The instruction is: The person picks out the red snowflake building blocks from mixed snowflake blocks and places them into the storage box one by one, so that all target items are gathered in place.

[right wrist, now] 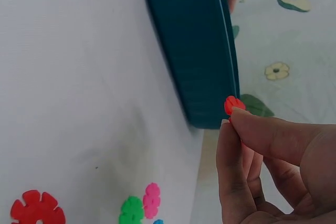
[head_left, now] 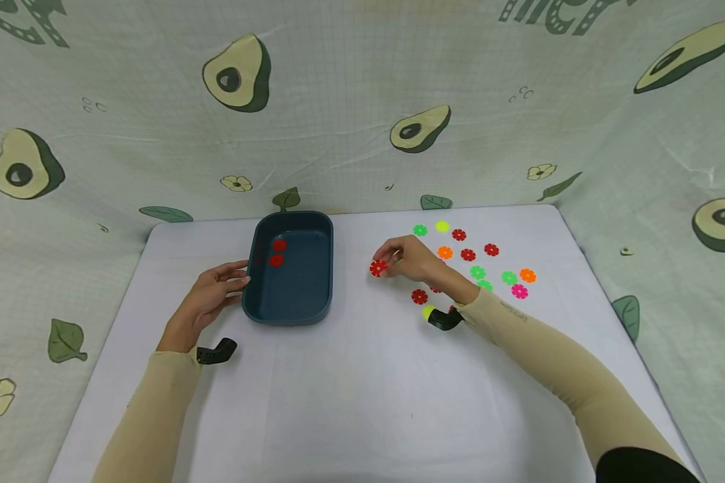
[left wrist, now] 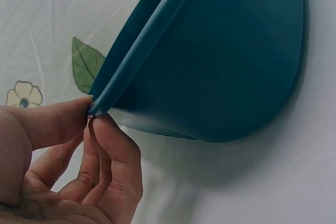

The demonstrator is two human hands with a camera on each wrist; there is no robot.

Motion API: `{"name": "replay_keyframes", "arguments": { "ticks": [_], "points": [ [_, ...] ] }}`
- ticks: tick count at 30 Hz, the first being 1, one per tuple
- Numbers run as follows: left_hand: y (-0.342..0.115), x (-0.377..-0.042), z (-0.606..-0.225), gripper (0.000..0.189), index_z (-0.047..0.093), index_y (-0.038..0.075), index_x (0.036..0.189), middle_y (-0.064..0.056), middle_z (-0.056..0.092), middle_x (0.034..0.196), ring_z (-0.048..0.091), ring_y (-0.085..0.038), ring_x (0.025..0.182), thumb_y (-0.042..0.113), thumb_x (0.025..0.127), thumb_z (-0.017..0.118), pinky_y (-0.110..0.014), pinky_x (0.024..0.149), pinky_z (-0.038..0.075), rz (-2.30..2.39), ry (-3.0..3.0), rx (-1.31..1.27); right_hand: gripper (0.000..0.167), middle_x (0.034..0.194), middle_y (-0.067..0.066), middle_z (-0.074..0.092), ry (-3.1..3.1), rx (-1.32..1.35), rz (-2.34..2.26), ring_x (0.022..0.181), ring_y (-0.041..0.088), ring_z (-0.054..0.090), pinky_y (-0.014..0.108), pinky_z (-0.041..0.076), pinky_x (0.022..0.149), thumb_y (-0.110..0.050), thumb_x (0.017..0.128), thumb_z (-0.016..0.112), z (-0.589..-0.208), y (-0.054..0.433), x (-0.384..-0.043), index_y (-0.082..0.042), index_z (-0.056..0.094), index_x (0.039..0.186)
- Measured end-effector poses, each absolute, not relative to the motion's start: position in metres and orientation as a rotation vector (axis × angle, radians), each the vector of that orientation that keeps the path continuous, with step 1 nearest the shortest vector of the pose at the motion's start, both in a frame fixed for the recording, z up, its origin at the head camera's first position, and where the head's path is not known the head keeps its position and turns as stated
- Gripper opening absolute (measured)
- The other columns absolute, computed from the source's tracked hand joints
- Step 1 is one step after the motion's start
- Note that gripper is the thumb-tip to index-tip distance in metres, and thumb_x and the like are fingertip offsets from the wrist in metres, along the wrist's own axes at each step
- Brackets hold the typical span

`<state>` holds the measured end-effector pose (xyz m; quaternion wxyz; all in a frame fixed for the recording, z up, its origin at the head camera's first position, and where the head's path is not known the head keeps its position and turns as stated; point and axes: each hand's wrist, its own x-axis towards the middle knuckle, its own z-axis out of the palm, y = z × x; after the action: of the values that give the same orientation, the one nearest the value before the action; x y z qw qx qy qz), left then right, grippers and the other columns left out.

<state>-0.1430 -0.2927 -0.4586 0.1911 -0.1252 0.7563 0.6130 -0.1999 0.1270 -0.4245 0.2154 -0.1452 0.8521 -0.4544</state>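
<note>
A dark blue rectangular tub (head_left: 296,295) stands on the left half of the white table, with two red snowflake discs (head_left: 276,260) lying in it. At its left side, my left hand (head_left: 214,295) pinches the rim between thumb and fingers; the left wrist view shows this grip on the tub (left wrist: 226,61) closely. To the right of the tub, my right hand (head_left: 407,258) pinches a red snowflake disc (head_left: 377,268) above the table. In the right wrist view that disc (right wrist: 232,103) sticks out past the thumb and index fingertips.
Several loose discs lie around and beyond my right hand: red (head_left: 491,249), green (head_left: 509,278), orange (head_left: 528,276), pink (head_left: 519,291) and yellow (head_left: 442,227). An avocado-print cloth (head_left: 338,147) rises behind the table's (head_left: 338,402) back edge.
</note>
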Motion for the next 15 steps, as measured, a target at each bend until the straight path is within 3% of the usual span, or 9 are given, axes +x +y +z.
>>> {"name": "replay_keyframes", "arguments": {
  "ticks": [15],
  "points": [
    [-0.293, -0.143, -0.457, 0.062, 0.034, 0.005, 0.165, -0.001, 0.051, 0.131, 0.059, -0.004, 0.100, 0.014, 0.109, 0.061, -0.021, 0.085, 0.055, 1.723, 2.119, -0.348, 0.025, 0.106, 0.012, 0.068, 2.322, -0.468, -1.326, 0.097, 0.027, 0.061, 0.027, 0.053, 0.078, 0.005, 0.090, 0.077, -0.418, 0.102, -0.207, 0.000, 0.076, 0.114]
  ]
}}
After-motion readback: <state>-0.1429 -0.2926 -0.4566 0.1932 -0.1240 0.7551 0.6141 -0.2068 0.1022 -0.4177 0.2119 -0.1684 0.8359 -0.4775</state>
